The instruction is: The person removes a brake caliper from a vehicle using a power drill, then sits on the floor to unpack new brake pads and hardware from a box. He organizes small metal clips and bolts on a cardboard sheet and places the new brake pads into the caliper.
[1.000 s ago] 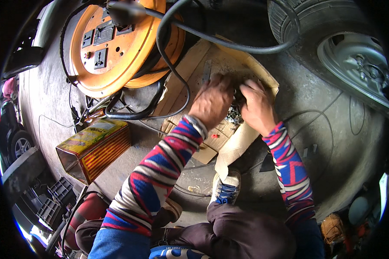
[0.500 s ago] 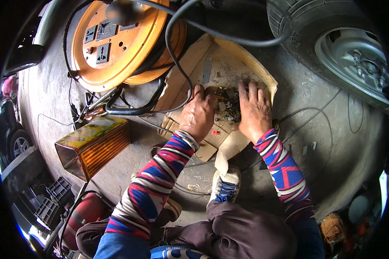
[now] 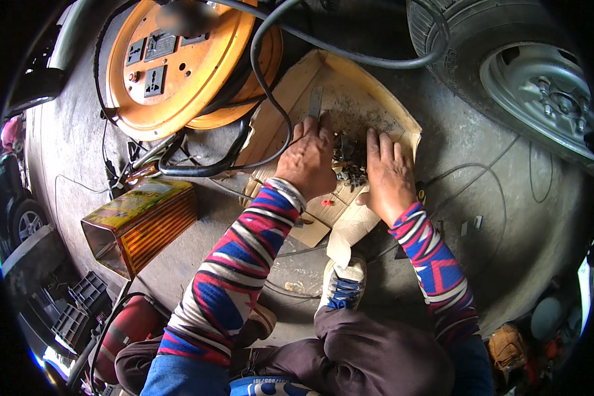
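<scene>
A worn piece of cardboard [image 3: 356, 82] with raised far edges lies on the floor in front of me. On it, a heap of small dark and metallic bits [image 3: 350, 155] sits between my hands. My left hand [image 3: 307, 157] rests palm down at the heap's left side, fingers stretched forward. At the right side my right hand [image 3: 389, 173] lies flat, fingers extended and thumb out toward the heap. A narrow grey metal strip [image 3: 315, 100] lies just beyond my left fingertips. Nearer to me is a small red piece [image 3: 327, 202]. What is under my palms is hidden.
An orange cable reel [image 3: 171, 79] with sockets stands at the far left, its thick black cable [image 3: 264, 72] looping over the cardboard. A wheel with its tire [image 3: 472, 86] is at the far right. A rectangular tin [image 3: 142, 221] lies to the left. My shoe [image 3: 343, 284] is close to the cardboard.
My left hand has moved slightly forward, its fingertips now near the metal strip. The bits are gathered into a tighter, darker heap between my hands. My right hand has barely moved.
</scene>
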Available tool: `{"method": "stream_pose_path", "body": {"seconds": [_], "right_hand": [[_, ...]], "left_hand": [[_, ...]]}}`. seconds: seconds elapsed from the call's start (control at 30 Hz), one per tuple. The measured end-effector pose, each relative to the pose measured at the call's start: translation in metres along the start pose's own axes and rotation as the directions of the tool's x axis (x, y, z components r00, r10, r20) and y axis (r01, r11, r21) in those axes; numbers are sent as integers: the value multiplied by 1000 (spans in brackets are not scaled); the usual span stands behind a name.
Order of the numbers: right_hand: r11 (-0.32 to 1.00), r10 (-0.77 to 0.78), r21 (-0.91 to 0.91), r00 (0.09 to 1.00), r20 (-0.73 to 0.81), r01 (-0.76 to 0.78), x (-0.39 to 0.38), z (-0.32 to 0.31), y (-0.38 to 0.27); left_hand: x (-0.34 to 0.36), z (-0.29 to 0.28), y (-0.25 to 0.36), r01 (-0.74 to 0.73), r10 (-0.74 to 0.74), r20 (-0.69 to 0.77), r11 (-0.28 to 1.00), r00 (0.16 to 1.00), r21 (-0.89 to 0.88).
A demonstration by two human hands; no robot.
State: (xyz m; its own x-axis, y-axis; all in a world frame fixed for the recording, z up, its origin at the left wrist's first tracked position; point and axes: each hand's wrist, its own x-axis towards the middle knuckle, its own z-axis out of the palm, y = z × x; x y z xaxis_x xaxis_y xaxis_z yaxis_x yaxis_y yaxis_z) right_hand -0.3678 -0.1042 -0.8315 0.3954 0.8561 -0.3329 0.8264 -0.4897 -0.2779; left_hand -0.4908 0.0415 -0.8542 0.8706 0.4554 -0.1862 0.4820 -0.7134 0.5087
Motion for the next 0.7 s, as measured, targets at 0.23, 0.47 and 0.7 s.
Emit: {"method": "stream_pose_path", "body": {"seconds": [0.23, 0.47, 0.7], "right_hand": [[992, -37, 117, 999, -17, 38, 12, 10, 7], [962, -21, 273, 999, -34, 29, 18, 25, 13], [820, -51, 540, 965, -259, 189, 10, 52, 8]], "left_hand": [[-13, -4, 13, -33, 35, 132, 999, 991, -17], [-11, 12, 19, 51, -55, 150, 998, 987, 29], [-13, 28, 19, 30, -32, -3, 973, 999, -230]]}}
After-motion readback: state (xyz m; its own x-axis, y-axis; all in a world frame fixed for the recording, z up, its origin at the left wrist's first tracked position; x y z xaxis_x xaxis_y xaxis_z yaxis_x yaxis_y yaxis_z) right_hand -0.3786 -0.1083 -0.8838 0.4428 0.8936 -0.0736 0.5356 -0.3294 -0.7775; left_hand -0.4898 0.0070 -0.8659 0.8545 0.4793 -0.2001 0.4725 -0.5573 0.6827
